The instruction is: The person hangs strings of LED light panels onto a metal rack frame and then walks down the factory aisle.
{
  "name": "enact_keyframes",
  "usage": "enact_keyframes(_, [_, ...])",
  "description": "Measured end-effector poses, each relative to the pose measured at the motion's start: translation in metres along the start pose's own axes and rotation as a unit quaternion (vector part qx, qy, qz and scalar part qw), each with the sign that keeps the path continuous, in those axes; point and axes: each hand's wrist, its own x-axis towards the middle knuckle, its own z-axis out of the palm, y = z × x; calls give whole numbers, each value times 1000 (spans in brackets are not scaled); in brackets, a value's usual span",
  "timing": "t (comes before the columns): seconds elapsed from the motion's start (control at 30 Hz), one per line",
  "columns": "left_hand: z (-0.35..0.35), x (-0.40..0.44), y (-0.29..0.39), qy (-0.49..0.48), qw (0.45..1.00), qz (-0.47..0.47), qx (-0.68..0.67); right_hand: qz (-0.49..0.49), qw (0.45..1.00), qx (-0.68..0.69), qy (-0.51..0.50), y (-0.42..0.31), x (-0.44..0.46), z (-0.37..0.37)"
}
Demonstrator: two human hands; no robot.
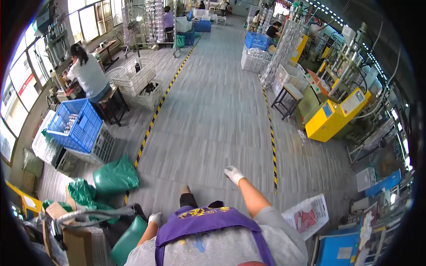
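Observation:
My right hand [233, 174], in a white glove, is stretched forward over the grey floor [208, 133]. Its fingers look loosely apart, and nothing shows in them. Lower down, close to my body, is my gloved left hand [155, 218]; it is small in view and its fingers cannot be made out clearly. Nearest to that hand is a dark green sack-like bundle [128, 241]. A purple apron [206, 225] covers my front, and one foot [186, 189] shows ahead of it.
Yellow-black tape lines [145, 141] border the aisle. On the left are green bags [116, 175], a blue crate [73, 124] and a seated person [88, 73]. At right stand a yellow machine [326, 119], a stool [287, 95] and a white basket [321, 208] holding red-and-white items.

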Motion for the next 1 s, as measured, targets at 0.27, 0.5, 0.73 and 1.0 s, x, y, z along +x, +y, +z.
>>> enact_keyframes(0.27, [-226,244,57,-15,947,-97,-306,136,890,-342,-269,102,129,13])
enact_keyframes(0.5, [-424,442,176,54,918,41,-391,239,861,-346,-285,72,251,-73])
enact_keyframes(0.73, [-424,614,168,-11,955,25,-296,177,908,-298,-235,-10,502,-138])
enact_keyframes(1.0, [-536,707,186,23,858,-143,-493,98,974,-200,-40,-209,753,-191])
